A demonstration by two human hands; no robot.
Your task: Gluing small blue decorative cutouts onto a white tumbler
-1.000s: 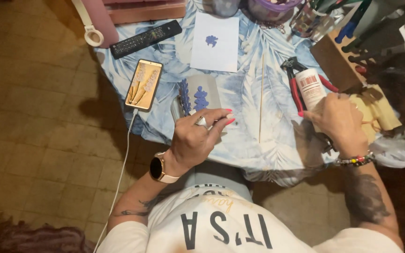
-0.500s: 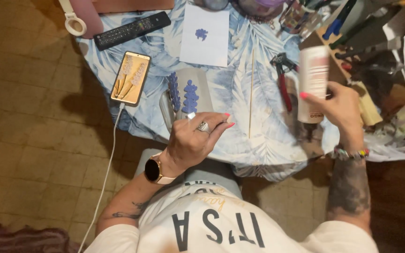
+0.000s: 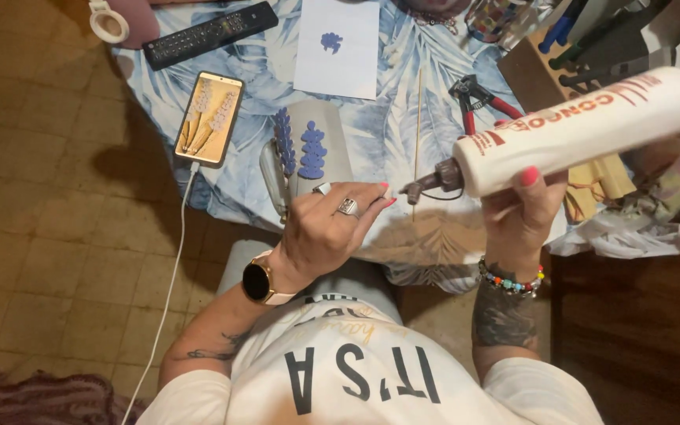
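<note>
Glue bottle (image 3: pixel 584 126), a big white one with a brown nozzle, is up in the right hand (image 3: pixel 522 208), fingers wrapped around the body so it's a solid closed grip. It's tipped nearly sideways, nozzle pointing left toward the left hand (image 3: pixel 330 232), and the tip sits just beside those fingertips, over the near edge of the table. The left hand is curled with thumb and fingertips pinched together; something small might be in the pinch but I honestly can't tell what, it's too tiny and partly hidden. There's a ring on that hand and a smartwatch (image 3: pixel 258 280) on the wrist, plus a beaded bracelet (image 3: pixel 511 279) on the right wrist.

Just beyond the left hand lies a grey card (image 3: pixel 326 149) with purple petal cutouts (image 3: pixel 311 149) stacked up like a lavender stem. To the left of that, a phone (image 3: pixel 209 118) is lying face up, showing a picture, with a white cable (image 3: pixel 168 291) running off the table toward the floor. Farther back there's a black remote (image 3: pixel 210 33) and a white sheet of paper (image 3: pixel 337 59) with a purple blob on it. Red-handled pliers (image 3: pixel 478 98) sit right of centre, close to a thin wooden skewer (image 3: pixel 418 134). Everything's on a blue leaf-print tablecloth (image 3: pixel 387 126).
</note>
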